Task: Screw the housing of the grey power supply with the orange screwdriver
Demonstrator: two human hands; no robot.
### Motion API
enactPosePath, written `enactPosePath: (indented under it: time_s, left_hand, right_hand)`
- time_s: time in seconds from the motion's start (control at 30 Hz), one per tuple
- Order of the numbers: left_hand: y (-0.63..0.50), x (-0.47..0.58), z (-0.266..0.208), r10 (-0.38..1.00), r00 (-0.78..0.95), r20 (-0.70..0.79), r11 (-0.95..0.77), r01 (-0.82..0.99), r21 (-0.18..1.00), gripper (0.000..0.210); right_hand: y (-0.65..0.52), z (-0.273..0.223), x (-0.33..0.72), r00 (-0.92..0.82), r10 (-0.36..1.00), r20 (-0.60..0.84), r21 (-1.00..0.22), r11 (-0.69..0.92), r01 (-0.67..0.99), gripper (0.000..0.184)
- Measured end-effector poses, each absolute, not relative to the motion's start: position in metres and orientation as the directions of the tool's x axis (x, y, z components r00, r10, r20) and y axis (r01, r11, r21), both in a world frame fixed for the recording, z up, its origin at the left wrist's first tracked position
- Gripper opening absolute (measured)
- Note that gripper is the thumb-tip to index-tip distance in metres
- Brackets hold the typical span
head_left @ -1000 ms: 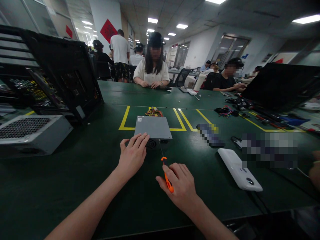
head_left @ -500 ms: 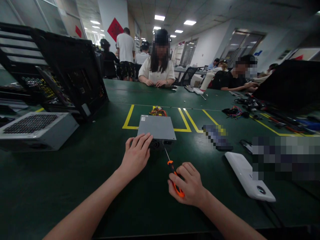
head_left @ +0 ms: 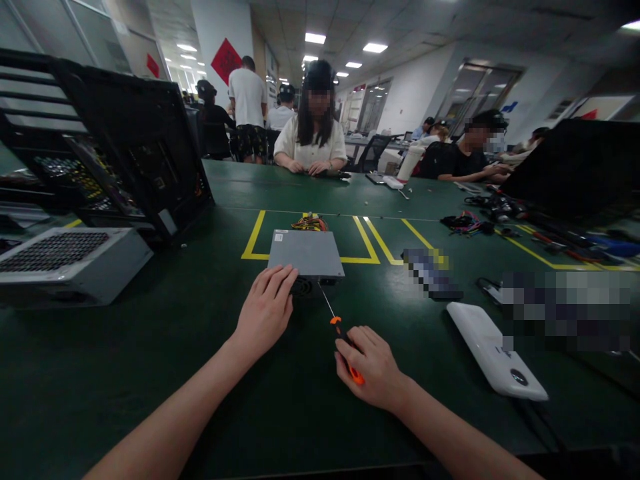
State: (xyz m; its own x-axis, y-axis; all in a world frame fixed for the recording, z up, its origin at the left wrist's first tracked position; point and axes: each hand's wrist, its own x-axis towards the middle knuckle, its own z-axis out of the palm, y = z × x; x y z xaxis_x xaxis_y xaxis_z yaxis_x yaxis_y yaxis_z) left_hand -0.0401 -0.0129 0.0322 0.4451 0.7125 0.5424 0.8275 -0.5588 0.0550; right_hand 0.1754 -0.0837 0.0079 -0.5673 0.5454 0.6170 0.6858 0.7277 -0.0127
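Note:
A grey computer power supply lies on the green table in front of me, its fan side facing me. My left hand grips its near left corner, fingers laid over the top edge and the thumb lower at the front. In my right hand is a screwdriver with an orange and black handle, fingers curled around it. Its thin shaft slants up and left, and the tip meets the front face of the power supply beside the socket. Whether the tip sits in a screw is too small to tell. Bundled coloured cables come out behind.
A second power supply and a black computer case stand at left. To the right lie a white oblong device, a blurred dark object and loose cables. A person sits across the table; yellow tape marks its surface.
My right hand's fingers have shifted around the screwdriver handle, hiding more of it. The view has moved a little, and the power supply sits slightly further left in it.

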Motion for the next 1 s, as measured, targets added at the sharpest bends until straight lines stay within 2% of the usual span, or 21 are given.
enactPosePath:
  time_s: [0.13, 0.23, 0.3, 0.4, 0.47, 0.63, 0.77, 0.87, 1.0]
  left_hand:
    - [-0.009, -0.043, 0.030, 0.710, 0.424, 0.562, -0.553, 0.830, 0.073, 0.045]
    - [-0.007, -0.043, 0.028, 0.701, 0.419, 0.577, -0.565, 0.820, 0.091, 0.046]
    - [-0.008, -0.044, 0.027, 0.694, 0.419, 0.586, -0.574, 0.813, 0.098, 0.047]
    - [-0.008, -0.044, 0.027, 0.691, 0.423, 0.586, -0.582, 0.806, 0.104, 0.050]
    - [-0.009, -0.045, 0.027, 0.694, 0.425, 0.582, -0.583, 0.806, 0.107, 0.050]
    - [-0.010, -0.044, 0.028, 0.701, 0.424, 0.573, -0.580, 0.807, 0.112, 0.051]
    - [-0.011, -0.044, 0.028, 0.706, 0.427, 0.565, -0.577, 0.810, 0.109, 0.050]
    - [-0.011, -0.044, 0.028, 0.703, 0.424, 0.571, -0.578, 0.809, 0.111, 0.051]
    - [-0.011, -0.043, 0.028, 0.702, 0.426, 0.571, -0.577, 0.810, 0.105, 0.050]
  right_hand:
    - [-0.082, 0.013, 0.166, -0.575, 0.582, 0.575, 0.002, 0.702, 0.712, 0.013]
    - [-0.083, 0.018, 0.162, -0.581, 0.580, 0.571, 0.011, 0.702, 0.712, 0.029]
    - [-0.083, 0.019, 0.162, -0.550, 0.564, 0.617, 0.002, 0.697, 0.717, 0.037]
    - [-0.085, 0.018, 0.163, -0.470, 0.535, 0.703, -0.042, 0.690, 0.723, 0.028]
    - [-0.085, 0.017, 0.164, -0.451, 0.505, 0.736, -0.022, 0.683, 0.730, 0.023]
    - [-0.088, 0.017, 0.164, -0.473, 0.394, 0.788, 0.082, 0.695, 0.714, 0.033]
    - [-0.089, 0.016, 0.162, -0.554, 0.365, 0.748, 0.104, 0.761, 0.641, 0.033]
    - [-0.089, 0.015, 0.160, -0.562, 0.390, 0.729, 0.109, 0.745, 0.658, 0.028]
    - [-0.089, 0.016, 0.158, -0.584, 0.346, 0.735, 0.161, 0.747, 0.645, 0.029]
